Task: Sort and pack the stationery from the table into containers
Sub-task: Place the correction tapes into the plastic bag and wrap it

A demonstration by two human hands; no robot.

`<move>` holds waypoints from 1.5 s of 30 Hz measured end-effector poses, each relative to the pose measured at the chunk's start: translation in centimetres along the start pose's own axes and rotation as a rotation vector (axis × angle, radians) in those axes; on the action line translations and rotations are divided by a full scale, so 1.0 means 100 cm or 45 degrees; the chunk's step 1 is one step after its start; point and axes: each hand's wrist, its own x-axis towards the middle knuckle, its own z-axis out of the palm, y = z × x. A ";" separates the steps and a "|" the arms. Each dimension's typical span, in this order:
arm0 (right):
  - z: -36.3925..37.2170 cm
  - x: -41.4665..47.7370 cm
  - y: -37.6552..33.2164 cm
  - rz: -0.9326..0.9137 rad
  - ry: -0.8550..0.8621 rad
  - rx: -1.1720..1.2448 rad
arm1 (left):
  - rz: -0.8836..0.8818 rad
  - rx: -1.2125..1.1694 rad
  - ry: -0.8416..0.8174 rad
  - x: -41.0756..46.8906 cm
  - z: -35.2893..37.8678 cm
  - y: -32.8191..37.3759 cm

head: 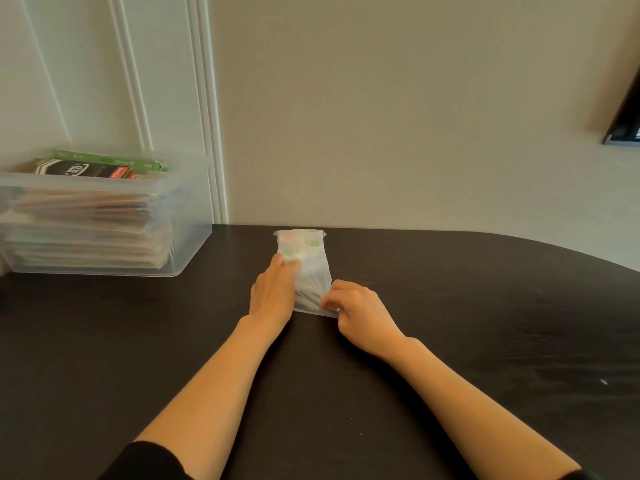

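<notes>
Translucent plastic bag of pastel stationery lies centre-far on black table. Right hand pinches its near corner. Left hand: fingers together on bag, grip not discernible. Step, judged: closing bag. Next: firm hold, then carry to clear plastic container, far left.

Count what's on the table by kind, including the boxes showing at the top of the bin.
Clear plastic bin: 1
Translucent bag: 1
Green box in bin: 1
Black box in bin: 1
Total: 4; stacked packets below too blurred to count.
</notes>
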 end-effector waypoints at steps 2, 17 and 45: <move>-0.002 -0.004 -0.003 0.061 -0.011 -0.076 | -0.018 -0.027 -0.004 -0.006 -0.003 0.000; -0.007 -0.027 -0.013 0.194 0.128 -0.161 | 0.228 0.030 -0.100 -0.055 -0.037 -0.022; -0.029 0.007 -0.011 1.227 -0.400 1.776 | -0.748 -1.213 -0.757 -0.026 -0.053 -0.033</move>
